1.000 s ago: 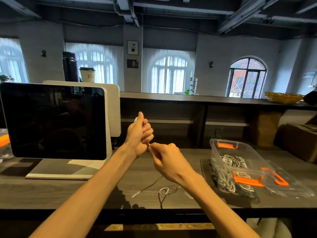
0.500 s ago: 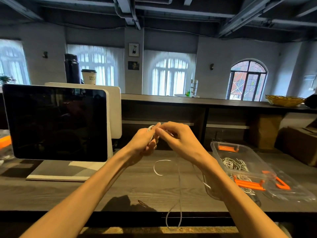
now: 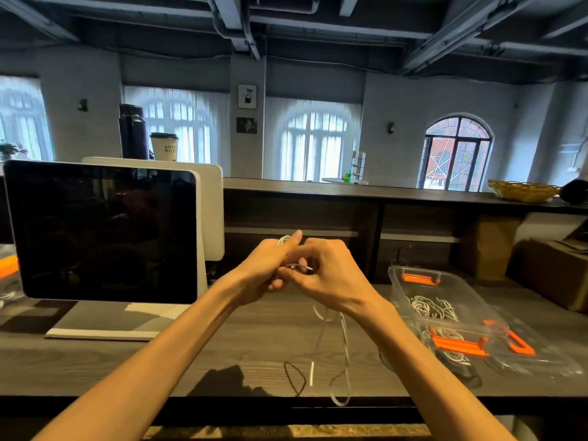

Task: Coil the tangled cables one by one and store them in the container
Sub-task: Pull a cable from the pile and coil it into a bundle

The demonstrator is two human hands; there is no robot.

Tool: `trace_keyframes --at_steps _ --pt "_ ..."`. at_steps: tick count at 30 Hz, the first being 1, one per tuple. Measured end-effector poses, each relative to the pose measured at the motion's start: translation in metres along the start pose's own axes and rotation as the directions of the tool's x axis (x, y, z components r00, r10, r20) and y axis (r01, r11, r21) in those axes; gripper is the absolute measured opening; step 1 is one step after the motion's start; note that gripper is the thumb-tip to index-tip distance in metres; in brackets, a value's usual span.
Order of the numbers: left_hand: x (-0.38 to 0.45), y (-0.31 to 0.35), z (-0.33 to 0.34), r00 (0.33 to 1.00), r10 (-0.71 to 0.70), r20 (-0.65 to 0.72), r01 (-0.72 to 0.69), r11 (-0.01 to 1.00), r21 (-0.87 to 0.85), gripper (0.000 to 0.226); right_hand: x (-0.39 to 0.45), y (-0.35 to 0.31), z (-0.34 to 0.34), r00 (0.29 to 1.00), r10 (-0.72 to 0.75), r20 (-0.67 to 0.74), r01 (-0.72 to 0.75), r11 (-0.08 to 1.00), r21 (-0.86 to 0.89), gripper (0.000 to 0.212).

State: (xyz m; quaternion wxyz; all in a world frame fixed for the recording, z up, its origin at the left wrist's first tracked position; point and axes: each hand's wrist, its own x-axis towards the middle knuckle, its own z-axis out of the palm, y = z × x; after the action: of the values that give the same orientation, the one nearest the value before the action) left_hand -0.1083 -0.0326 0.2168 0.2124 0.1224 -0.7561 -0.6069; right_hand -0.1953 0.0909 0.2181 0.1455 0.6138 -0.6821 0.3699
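Observation:
My left hand (image 3: 264, 268) grips a small coil of thin white cable (image 3: 345, 342) above the middle of the dark wooden counter. My right hand (image 3: 327, 275) pinches the same cable right beside it, and the two hands touch. The loose tail hangs from under my right hand and loops over the counter's front edge. A clear plastic container (image 3: 445, 294) with orange latches stands at the right and holds several coiled white cables. Its clear lid (image 3: 537, 354) lies beside it.
A dark hair tie (image 3: 294, 377) lies on the counter (image 3: 159, 364) near the front edge. A large black screen (image 3: 101, 230) on a white stand fills the left side. A raised shelf behind carries a flask (image 3: 132, 132), a paper cup (image 3: 164, 146) and a wicker basket (image 3: 523, 190).
My right hand came up from below my left hand to meet it at the coil, carrying the cable round. The hanging tail has grown shorter and swung to the right.

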Motion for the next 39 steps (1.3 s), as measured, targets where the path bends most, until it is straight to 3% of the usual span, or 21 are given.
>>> trace_keyframes --at_steps 3,6,10,13,16,21,26,31,35,39 --pt "-0.002 -0.002 -0.003 0.994 -0.039 0.102 0.045 0.997 -0.057 0.057 0.003 0.004 -0.005 0.996 0.052 -0.071 -0.047 0.996 0.079 0.024" --pt "-0.003 -0.001 -0.011 0.989 -0.002 0.149 0.015 0.996 -0.088 0.059 0.004 0.007 -0.014 0.997 0.076 -0.001 -0.074 0.976 0.204 0.031" --pt "-0.002 0.007 -0.025 0.998 0.062 0.021 -0.059 0.993 -0.105 0.057 -0.001 0.021 -0.027 0.972 0.170 0.163 -0.212 0.935 0.284 0.023" --pt "0.000 0.007 -0.030 0.997 0.066 -0.049 -0.068 0.997 -0.027 0.054 -0.002 0.028 -0.028 0.978 0.169 0.126 -0.204 0.911 0.359 0.019" --pt "0.002 0.003 -0.024 0.998 0.062 0.014 -0.062 0.997 0.042 0.055 0.002 0.028 -0.023 0.993 0.102 0.057 -0.115 0.942 0.316 0.017" --pt "0.003 0.003 -0.026 0.999 0.041 0.015 -0.041 0.998 0.054 0.055 0.006 0.024 -0.023 0.985 0.099 0.142 -0.121 0.980 0.160 0.018" --pt "0.000 0.006 -0.027 0.994 -0.007 0.107 -0.010 0.987 0.160 0.054 0.007 0.025 -0.025 0.981 0.107 0.164 -0.115 0.993 0.039 0.014" --pt "0.000 0.004 -0.027 0.978 -0.026 0.205 0.012 0.998 0.067 0.053 0.009 0.028 -0.022 0.990 0.144 0.001 -0.143 0.982 0.126 0.016" --pt "-0.006 -0.001 -0.019 0.951 -0.083 0.298 0.094 0.995 -0.022 0.064 0.010 0.028 -0.020 0.987 0.159 -0.030 -0.151 0.970 0.191 0.016" --pt "-0.002 -0.006 -0.013 0.978 0.010 0.208 0.007 0.997 -0.081 0.043 0.009 0.029 -0.018 0.984 0.169 -0.058 -0.151 0.961 0.233 0.016"
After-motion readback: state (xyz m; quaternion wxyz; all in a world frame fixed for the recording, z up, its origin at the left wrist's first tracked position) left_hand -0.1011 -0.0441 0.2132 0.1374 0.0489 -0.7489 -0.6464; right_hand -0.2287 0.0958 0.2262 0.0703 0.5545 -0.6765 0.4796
